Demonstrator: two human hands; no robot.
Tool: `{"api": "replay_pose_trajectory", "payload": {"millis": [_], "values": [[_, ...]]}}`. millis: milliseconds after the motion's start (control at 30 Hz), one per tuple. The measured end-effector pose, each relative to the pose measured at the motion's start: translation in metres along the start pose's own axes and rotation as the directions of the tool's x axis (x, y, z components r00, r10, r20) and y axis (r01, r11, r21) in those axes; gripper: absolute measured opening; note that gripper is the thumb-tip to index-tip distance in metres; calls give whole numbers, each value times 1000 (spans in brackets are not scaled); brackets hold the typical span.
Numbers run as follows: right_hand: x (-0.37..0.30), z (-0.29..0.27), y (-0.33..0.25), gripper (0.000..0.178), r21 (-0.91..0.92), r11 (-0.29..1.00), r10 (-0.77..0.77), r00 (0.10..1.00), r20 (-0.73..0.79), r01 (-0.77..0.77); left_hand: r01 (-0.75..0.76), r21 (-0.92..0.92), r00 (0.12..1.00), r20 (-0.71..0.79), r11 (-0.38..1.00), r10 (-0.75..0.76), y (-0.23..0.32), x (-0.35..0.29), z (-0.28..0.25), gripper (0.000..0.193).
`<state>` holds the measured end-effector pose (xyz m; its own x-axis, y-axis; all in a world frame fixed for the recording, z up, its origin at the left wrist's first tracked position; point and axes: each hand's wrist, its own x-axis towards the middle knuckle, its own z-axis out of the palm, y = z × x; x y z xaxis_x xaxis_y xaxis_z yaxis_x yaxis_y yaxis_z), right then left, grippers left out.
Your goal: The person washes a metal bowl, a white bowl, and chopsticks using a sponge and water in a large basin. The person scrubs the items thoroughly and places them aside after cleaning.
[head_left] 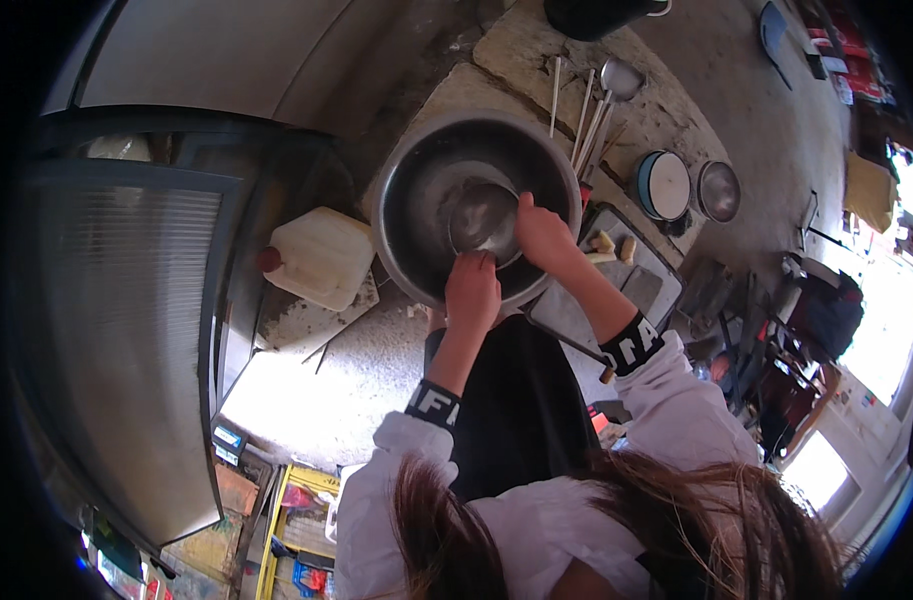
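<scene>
A wide, deep metal basin [401, 165] sits in front of me on the stone counter. Inside it is a smaller round metal bowl [481, 215], and both my hands are on its rim. My left hand [473, 290] pinches the near edge with its fingers pressed together. On the bowl's right side, my right hand [546, 236] is closed, thumb up along the rim. The bowl looks shiny inside; whether it holds water I cannot tell.
Left of the basin lies a whitish plastic jug [321, 258] with a red cap. Chopsticks [584, 110] and a metal ladle [622, 78] lie behind. To the right are an enamel bowl [668, 186], a metal bowl [718, 191] and a board [566, 312] with pale food pieces [603, 243].
</scene>
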<state>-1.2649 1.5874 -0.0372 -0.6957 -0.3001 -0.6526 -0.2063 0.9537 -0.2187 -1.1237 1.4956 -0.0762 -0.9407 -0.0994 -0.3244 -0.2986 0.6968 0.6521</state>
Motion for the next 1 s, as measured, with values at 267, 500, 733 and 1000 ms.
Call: {"api": "replay_pose_trajectory", "payload": {"millis": [267,500,733,1000], "values": [[25,-9,1,22,-47,996,-81,993,-81,77,-190,-66,981,34,980,192,19,67,-13,79],[32,-11,16,23,-120,991,-63,997,-44,57,-415,220,906,186,883,380,-39,61,-41,72],[36,-28,-4,26,-154,980,-132,991,-11,129,-395,-148,891,178,907,417,-3,61,-31,80],[49,-12,25,26,-4,974,-227,974,-10,227,-229,109,973,-15,967,232,-7,68,-29,74]]}}
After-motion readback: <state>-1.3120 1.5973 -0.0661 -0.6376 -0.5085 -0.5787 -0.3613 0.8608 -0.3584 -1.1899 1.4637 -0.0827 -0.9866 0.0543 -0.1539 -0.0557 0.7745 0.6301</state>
